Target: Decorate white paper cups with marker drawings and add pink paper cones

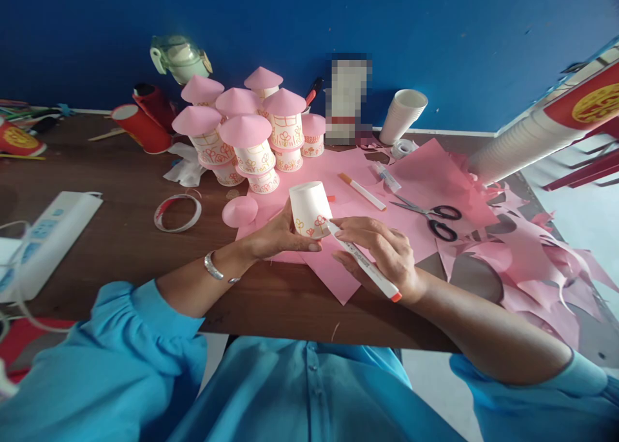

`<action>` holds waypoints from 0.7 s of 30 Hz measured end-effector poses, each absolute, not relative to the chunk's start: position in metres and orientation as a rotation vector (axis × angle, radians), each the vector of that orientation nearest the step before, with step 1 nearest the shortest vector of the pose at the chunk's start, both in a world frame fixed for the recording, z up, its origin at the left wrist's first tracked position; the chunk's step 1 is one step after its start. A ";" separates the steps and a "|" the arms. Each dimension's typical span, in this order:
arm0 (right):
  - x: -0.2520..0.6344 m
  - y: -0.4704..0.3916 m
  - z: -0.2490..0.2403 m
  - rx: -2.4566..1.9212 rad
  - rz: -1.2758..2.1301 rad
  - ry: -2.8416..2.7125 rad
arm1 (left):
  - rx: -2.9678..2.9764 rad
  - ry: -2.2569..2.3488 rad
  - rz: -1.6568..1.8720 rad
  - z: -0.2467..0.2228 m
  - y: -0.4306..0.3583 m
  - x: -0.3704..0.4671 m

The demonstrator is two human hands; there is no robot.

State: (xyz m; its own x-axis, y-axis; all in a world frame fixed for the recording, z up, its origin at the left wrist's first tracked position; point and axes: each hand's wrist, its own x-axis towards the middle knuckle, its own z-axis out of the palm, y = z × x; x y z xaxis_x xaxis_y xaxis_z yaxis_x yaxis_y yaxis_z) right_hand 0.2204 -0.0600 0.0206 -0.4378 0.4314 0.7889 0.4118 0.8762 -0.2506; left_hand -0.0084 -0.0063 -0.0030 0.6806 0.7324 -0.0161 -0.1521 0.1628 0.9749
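Observation:
A white paper cup (309, 203) is upside down in my left hand (278, 236), whose thumb lies along its lower edge. Orange and red flowers are drawn round the cup's lower part. My right hand (387, 252) grips a white marker (365, 265) with an orange-red end, its tip at the cup beside a red flower. Behind them stand several decorated cup towers (254, 158) with pink cone roofs. A pink cone (240, 211) lies left of the cup. Another marker (362, 192) rests on the pink paper (338, 281).
Black-handled scissors (428, 216) and a glue tube (387, 177) lie right of centre, with pink scraps (536, 261) beyond. A tape roll (177, 212) and power strip (48, 242) are left. Stacked white cups (403, 116) stand near the blue wall (290, 23).

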 end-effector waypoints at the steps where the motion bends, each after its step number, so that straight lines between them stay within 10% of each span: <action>1: 0.220 -0.060 0.021 -0.601 0.028 -2.076 | 1.259 0.559 0.691 -0.004 -0.006 -0.008; 21: 0.221 -0.062 0.023 -0.557 -0.005 -2.052 | 1.164 0.613 0.677 -0.003 -0.007 -0.010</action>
State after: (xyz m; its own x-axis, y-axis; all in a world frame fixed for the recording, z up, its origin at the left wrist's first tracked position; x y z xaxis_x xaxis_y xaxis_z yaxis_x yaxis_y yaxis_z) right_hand 0.2210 -0.0618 0.0235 -0.4225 0.3841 0.8210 0.3883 0.8951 -0.2190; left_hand -0.0104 -0.0070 -0.0026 0.6536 0.7521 -0.0852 -0.1596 0.2469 0.9558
